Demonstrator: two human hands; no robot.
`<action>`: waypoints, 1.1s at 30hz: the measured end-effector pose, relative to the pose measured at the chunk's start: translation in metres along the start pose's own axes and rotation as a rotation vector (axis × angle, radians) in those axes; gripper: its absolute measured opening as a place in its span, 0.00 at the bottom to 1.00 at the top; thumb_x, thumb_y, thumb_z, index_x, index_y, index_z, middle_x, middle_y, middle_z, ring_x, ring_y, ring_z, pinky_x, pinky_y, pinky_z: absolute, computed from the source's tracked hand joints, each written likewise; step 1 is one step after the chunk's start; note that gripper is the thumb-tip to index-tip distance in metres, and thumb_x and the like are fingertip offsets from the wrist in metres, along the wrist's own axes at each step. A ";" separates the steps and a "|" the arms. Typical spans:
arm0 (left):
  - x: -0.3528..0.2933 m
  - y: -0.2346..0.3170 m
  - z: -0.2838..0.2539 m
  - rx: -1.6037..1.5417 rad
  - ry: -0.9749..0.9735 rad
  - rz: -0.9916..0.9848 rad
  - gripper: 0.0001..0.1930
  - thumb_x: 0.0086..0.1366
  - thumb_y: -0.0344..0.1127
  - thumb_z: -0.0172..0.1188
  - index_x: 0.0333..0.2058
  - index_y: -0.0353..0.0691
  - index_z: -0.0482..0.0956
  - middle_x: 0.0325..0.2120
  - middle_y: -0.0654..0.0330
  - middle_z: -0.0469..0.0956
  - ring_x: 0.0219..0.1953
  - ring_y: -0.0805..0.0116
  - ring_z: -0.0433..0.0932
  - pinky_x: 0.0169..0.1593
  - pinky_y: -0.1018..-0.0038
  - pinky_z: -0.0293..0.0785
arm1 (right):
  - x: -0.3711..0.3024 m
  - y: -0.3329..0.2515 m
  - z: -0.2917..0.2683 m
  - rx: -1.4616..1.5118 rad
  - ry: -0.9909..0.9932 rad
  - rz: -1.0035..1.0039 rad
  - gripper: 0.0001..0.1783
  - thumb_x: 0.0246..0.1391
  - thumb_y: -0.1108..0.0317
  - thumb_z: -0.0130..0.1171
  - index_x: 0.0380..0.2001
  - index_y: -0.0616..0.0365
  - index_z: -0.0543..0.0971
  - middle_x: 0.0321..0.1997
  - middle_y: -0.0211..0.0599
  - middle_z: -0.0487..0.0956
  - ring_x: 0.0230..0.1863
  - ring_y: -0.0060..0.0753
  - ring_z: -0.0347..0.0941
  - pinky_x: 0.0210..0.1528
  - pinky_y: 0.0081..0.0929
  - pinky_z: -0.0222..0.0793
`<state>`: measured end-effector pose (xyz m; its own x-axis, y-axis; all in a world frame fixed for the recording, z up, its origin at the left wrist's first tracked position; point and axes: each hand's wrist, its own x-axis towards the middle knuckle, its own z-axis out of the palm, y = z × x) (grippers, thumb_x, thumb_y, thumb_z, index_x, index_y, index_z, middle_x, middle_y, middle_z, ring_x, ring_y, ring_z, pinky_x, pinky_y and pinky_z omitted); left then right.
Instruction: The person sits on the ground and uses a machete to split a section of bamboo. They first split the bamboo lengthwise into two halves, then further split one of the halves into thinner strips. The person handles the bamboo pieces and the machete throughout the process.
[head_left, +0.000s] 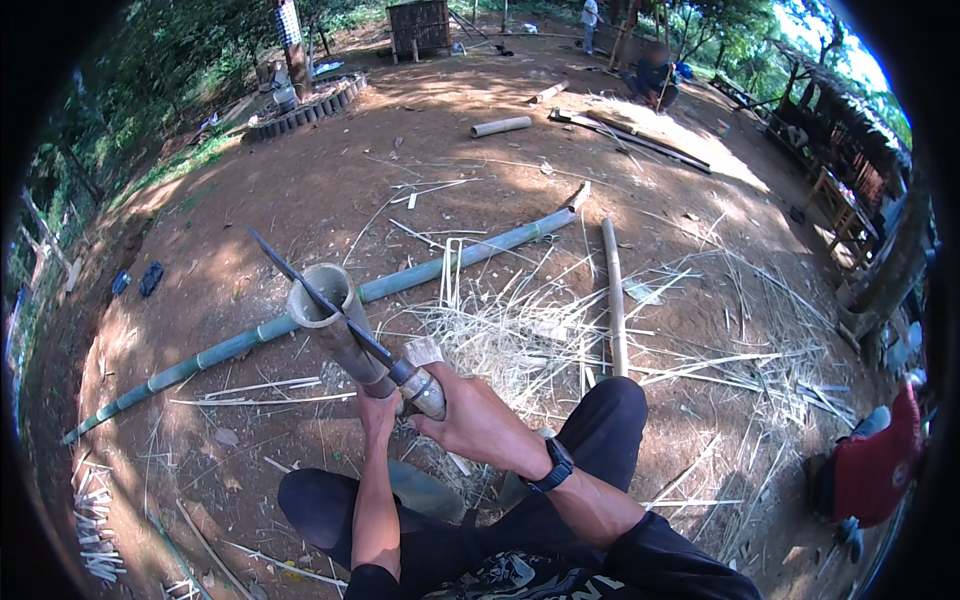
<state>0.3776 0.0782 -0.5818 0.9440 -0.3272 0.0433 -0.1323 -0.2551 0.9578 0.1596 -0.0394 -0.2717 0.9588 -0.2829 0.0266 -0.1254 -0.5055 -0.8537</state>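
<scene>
My left hand (380,408) grips the lower end of a thick, hollow bamboo tube (357,350). The tube tilts upward, its open mouth facing away from me. In my right hand (470,415) is a machete (288,268), held by its rounded wooden handle (428,396). The dark blade slants up and to the left across the tube's mouth; I cannot tell whether it touches the rim. Right beside the handle shows the pale top of a wooden block (424,352), the rest of it hidden by my right hand.
Behind the tube a long green bamboo pole (485,247) crosses the dirt. A shorter brown pole (614,300) lies to the right. Pale bamboo shavings (500,335) and strips litter the ground. A person in red (878,460) is close at the right; another person (655,78) crouches far off.
</scene>
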 end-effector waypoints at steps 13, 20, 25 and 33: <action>-0.002 0.022 -0.011 -0.031 -0.037 -0.102 0.34 0.50 0.32 0.71 0.56 0.36 0.68 0.48 0.52 0.78 0.52 0.57 0.77 0.56 0.64 0.70 | 0.000 -0.001 0.003 0.017 -0.008 -0.017 0.27 0.51 0.64 0.67 0.49 0.65 0.70 0.31 0.62 0.79 0.36 0.63 0.79 0.38 0.46 0.72; -0.004 0.014 0.002 -0.098 -0.011 -0.117 0.36 0.49 0.32 0.72 0.58 0.36 0.67 0.51 0.52 0.76 0.53 0.59 0.76 0.57 0.65 0.69 | -0.001 0.011 0.002 0.025 0.004 -0.019 0.25 0.51 0.65 0.66 0.48 0.65 0.70 0.30 0.62 0.79 0.35 0.64 0.78 0.38 0.47 0.72; 0.027 -0.048 -0.012 -0.248 0.003 -0.109 0.37 0.48 0.32 0.74 0.57 0.36 0.68 0.51 0.50 0.77 0.54 0.56 0.76 0.57 0.63 0.69 | 0.001 -0.002 0.002 0.023 -0.028 -0.045 0.25 0.50 0.65 0.66 0.48 0.66 0.69 0.30 0.63 0.79 0.35 0.65 0.78 0.37 0.48 0.71; 0.026 -0.059 -0.003 -0.232 -0.045 -0.092 0.35 0.50 0.31 0.73 0.56 0.36 0.68 0.51 0.50 0.77 0.54 0.56 0.76 0.57 0.63 0.68 | -0.002 0.003 0.000 0.025 0.006 -0.064 0.26 0.50 0.65 0.65 0.48 0.66 0.69 0.29 0.63 0.79 0.35 0.65 0.78 0.37 0.49 0.70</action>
<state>0.4111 0.0874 -0.6368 0.9338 -0.3536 -0.0552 0.0319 -0.0716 0.9969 0.1576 -0.0401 -0.2745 0.9629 -0.2562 0.0845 -0.0578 -0.5018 -0.8631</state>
